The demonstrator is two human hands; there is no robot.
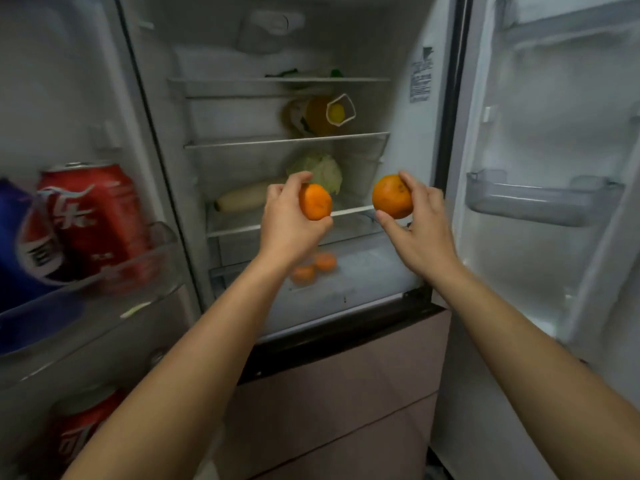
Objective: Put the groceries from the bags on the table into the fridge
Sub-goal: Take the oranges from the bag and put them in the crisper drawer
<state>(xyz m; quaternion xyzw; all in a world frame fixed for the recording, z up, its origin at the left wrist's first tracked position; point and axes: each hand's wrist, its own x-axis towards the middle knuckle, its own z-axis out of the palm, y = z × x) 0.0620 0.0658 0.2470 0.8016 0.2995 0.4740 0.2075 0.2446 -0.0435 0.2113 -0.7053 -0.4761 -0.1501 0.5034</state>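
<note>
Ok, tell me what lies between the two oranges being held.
Nothing: in the head view the gap between the left orange and the right orange is bare, with the cabbage and a shelf edge behind it.

Both arms extended forward; left hand point(284, 216) grips left orange point(316, 202), right hand point(420, 220) grips right orange point(391, 197), thumbs underneath.

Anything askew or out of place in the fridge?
Blue can in the left door bin leans against the red can. Yellow-capped bottle on the second shelf seems to lie sideways, cap outward.
</note>
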